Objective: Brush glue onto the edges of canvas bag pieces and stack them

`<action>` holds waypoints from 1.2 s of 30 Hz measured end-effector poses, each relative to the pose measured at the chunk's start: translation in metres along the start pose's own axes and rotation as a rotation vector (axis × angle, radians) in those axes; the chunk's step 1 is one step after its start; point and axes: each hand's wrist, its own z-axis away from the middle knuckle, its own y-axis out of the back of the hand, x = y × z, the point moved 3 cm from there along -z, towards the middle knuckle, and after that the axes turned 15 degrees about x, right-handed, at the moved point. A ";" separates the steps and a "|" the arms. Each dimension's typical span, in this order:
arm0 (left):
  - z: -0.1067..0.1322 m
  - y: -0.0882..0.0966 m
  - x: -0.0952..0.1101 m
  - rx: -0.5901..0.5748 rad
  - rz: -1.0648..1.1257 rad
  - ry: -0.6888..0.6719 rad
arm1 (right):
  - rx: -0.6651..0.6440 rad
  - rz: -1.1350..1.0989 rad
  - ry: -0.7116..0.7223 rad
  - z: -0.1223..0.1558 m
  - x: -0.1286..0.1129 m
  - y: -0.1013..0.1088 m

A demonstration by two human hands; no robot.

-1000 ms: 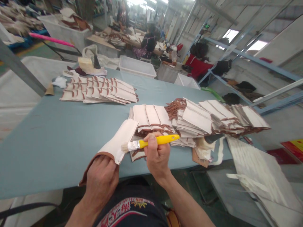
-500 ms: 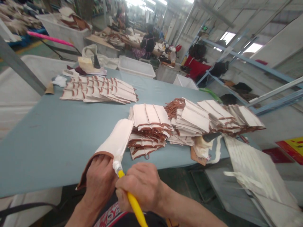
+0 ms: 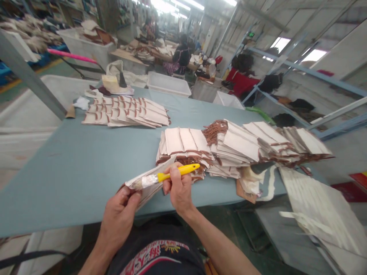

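My left hand grips the near end of a cream leather piece with a brown edge, held almost edge-on above the blue table. My right hand is closed on a yellow-handled brush. Its bristles rest on the piece close to my left fingers. Just beyond lies a stack of similar cream pieces.
More cream pieces fan out to the right, and another row lies at the far left of the table. White bins stand behind the table. A person works at a far bench. Blue metal racks stand on the right.
My right hand rose from below the table edge and the brush swung to lie sideways across the piece. My left hand turned the piece from flat-facing to nearly edge-on.
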 end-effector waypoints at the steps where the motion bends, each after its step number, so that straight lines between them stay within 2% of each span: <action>1: 0.000 0.000 -0.001 -0.004 0.033 0.066 | 0.033 0.013 0.047 -0.001 0.003 0.000; 4: 0.003 -0.003 -0.006 -0.020 0.141 0.256 | 0.072 0.100 0.266 0.000 0.007 0.006; 8: 0.006 -0.008 -0.005 -0.039 0.267 0.449 | -0.044 0.255 0.675 0.009 -0.009 0.014; 10: 0.006 -0.010 -0.001 -0.054 0.289 0.487 | -0.137 0.232 0.881 0.011 -0.022 0.013; 12: 0.005 -0.011 0.005 -0.070 0.291 0.480 | -0.287 0.180 1.069 0.008 -0.033 0.009; 14: 0.003 -0.010 0.008 -0.082 0.283 0.445 | -0.421 0.174 1.194 -0.002 -0.040 0.007; 15: 0.002 -0.010 0.009 -0.089 0.279 0.430 | -0.455 0.189 1.224 -0.008 -0.043 0.008; 17: 0.001 -0.010 0.009 -0.108 0.279 0.416 | -0.432 0.189 1.191 -0.020 -0.048 0.014; 20: -0.001 -0.011 0.007 -0.128 0.272 0.381 | -0.330 0.156 1.025 -0.026 -0.055 0.030; 23: -0.004 -0.011 0.010 -0.124 0.208 0.269 | -0.198 0.216 0.915 -0.023 -0.054 0.043; 26: -0.011 -0.012 0.020 -0.137 0.142 0.153 | -0.142 0.320 0.949 -0.029 -0.048 0.049; 30: -0.020 -0.012 0.041 -0.156 0.095 0.020 | -0.172 0.498 1.089 -0.048 -0.041 0.050; 33: -0.025 -0.015 0.053 -0.179 0.131 -0.001 | -0.198 0.561 1.093 -0.059 -0.043 0.052; 36: -0.032 -0.020 0.055 -0.187 0.213 0.008 | -0.219 0.559 1.121 -0.066 -0.052 0.056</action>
